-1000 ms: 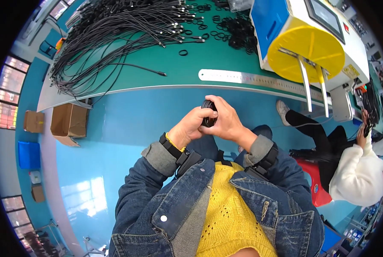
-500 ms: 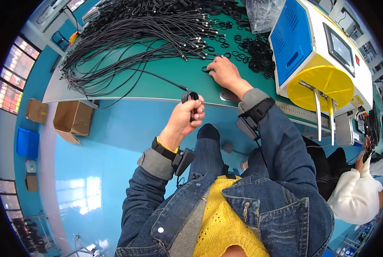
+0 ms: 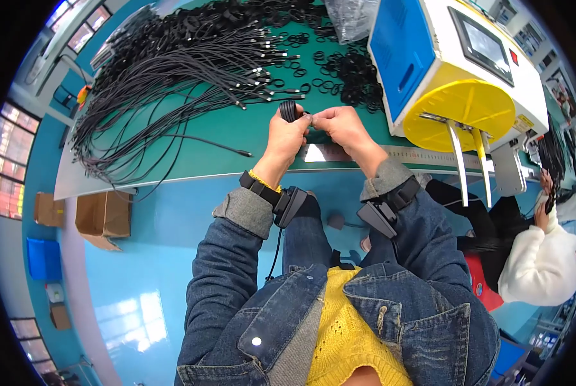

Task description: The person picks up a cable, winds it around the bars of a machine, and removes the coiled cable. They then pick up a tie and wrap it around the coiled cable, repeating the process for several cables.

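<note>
Beneath and beyond both hands, surface: green-topped (image 3: 236, 128), its near edge just short of the fingers.
Machine: white and blue (image 3: 442, 67), well to the right of the right hand.
Cable heap: black cables (image 3: 191, 71), beyond and left of the left hand.
Ruler: metal (image 3: 397, 154), running rightward from below the right hand.
Left hand (image 3: 285, 138): curled around the coil; a firm, even grip should keep its turns together.
Right hand (image 3: 346, 127): thumb and fingertips pressed together by the left thumb, pinching something too small to tell; short, controlled fingertip moves would probably disturb the coil least.
Coil: black cable (image 3: 288, 110), inside the left hand, its top rising above the fingers, just left of the right fingertips.
Black rings: loose (image 3: 362, 77), beyond the right hand.
</note>
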Motion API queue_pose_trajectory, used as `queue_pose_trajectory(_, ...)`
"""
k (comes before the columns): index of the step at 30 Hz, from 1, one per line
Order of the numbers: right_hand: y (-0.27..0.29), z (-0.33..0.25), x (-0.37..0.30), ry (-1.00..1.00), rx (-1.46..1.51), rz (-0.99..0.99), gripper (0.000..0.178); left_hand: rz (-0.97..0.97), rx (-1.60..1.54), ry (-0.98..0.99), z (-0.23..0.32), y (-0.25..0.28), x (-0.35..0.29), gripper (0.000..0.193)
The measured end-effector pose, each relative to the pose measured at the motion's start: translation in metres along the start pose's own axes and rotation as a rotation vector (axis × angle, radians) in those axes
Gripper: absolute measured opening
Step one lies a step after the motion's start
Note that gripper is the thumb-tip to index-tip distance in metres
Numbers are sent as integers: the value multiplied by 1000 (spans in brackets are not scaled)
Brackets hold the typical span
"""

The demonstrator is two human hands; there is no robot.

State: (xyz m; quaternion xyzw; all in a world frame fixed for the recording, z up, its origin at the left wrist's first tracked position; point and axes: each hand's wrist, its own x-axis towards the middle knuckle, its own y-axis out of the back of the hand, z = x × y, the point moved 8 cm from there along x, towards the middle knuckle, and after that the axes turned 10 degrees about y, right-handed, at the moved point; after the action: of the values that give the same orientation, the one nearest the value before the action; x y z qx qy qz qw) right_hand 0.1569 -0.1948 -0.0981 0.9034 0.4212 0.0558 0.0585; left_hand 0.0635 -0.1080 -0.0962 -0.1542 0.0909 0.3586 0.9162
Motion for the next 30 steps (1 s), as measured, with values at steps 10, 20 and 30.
queue_pose_trajectory(10,62,1,-27,174,-177,374,15,-104,334,137,-16,-38,10,22)
queue_pose_trajectory(20,89,-3,-46,380,-288,607,14,-98,1002,-174,8,-57,26,21)
queue_pose_trajectory(30,76,-14,-73,298,19,434,12,-415,79,-5,32,-45,-6,31)
